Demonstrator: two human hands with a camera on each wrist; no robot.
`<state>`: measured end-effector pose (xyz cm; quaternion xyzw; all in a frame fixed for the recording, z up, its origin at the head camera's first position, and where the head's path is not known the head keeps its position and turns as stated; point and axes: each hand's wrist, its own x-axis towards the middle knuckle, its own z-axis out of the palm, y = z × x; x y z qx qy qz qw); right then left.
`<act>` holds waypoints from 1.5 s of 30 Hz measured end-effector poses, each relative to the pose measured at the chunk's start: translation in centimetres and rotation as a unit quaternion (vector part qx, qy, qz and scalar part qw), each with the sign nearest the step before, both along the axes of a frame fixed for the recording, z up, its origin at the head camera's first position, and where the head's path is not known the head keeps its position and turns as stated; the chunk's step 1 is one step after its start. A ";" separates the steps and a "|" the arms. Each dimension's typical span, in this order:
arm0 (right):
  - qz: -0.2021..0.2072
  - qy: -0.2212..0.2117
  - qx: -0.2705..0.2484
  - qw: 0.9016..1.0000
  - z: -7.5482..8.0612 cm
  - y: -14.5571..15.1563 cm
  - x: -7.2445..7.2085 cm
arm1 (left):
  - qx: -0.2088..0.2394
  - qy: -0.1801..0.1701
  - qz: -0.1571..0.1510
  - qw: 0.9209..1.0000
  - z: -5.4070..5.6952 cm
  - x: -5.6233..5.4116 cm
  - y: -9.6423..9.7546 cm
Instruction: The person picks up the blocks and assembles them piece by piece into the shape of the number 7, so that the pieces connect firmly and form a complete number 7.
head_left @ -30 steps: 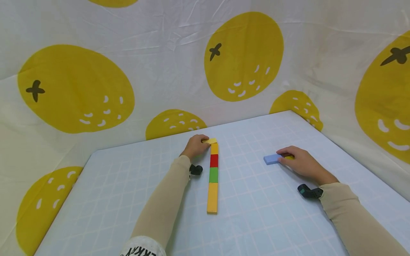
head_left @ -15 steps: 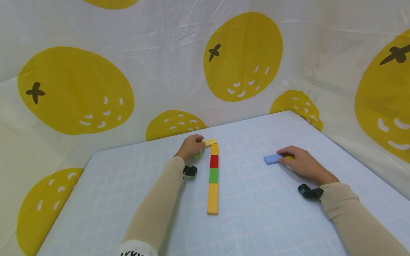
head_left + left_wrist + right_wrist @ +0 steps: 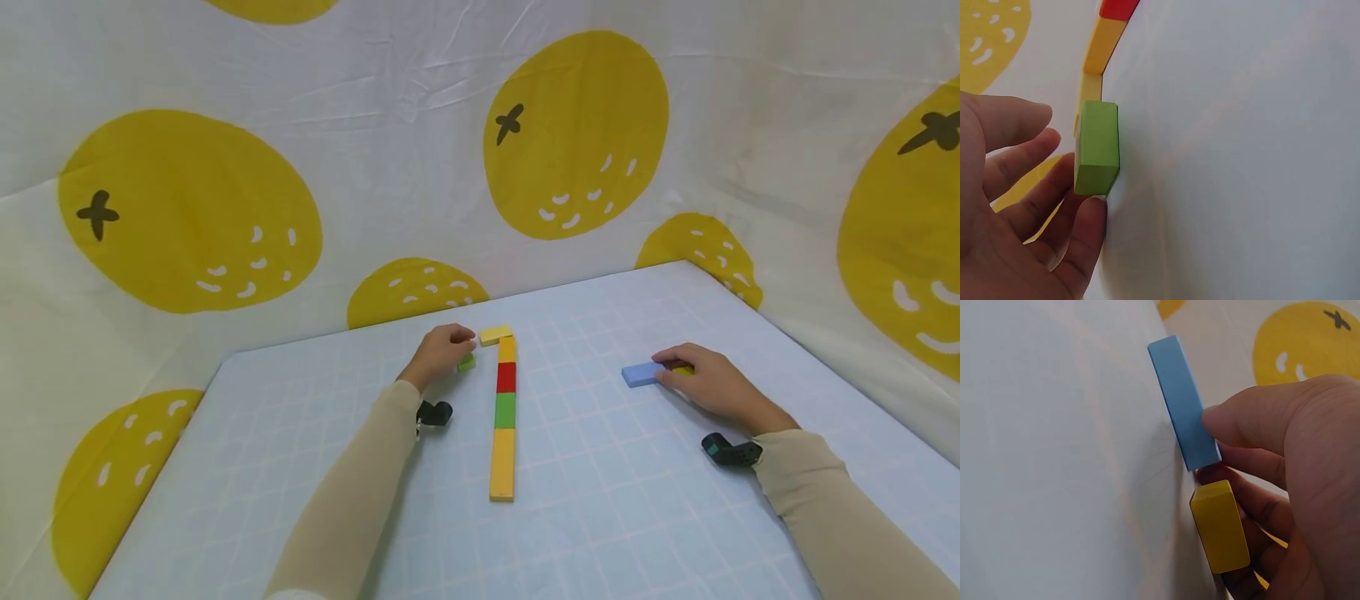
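In the head view my left hand (image 3: 441, 353) is beside a small green block (image 3: 467, 363), left of the row's far end. In the left wrist view a lower fingertip is right at the near end of that green block (image 3: 1099, 140); thumb and index finger stand apart from it. A pale yellow block (image 3: 495, 335) lies at the row's far end, slightly angled. My right hand (image 3: 705, 382) pinches a blue block (image 3: 640, 373) between thumb and fingers. Under its palm, beside the lower fingers, is a yellow block (image 3: 1221, 528).
A straight row of blocks runs toward me: an orange-yellow block (image 3: 507, 350), a red block (image 3: 506, 377), a green block (image 3: 505, 411) and a long orange-yellow block (image 3: 502, 465). Behind the table (image 3: 592, 517) hangs a white curtain (image 3: 405, 133) with yellow fruit prints.
My left hand has let go of the pale yellow block and drawn back to the left, bringing the small green block into sight. My right hand stays put with the blue block.
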<state>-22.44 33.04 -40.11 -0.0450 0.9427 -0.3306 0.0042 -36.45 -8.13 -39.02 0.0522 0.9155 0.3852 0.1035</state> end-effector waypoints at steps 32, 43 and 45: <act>0.006 -0.017 0.008 1.000 0.3 -0.2 0.0 | -0.002 0.068 0.013 0.998 -1.0 3.3 -1.0; 0.005 -0.018 0.013 1.000 0.3 -0.2 -0.1 | 0.012 0.064 0.024 0.998 -1.3 3.3 -1.0; 0.004 -0.018 0.014 1.000 0.3 -0.2 -0.1 | 0.014 0.067 0.021 0.997 -1.4 3.3 -1.0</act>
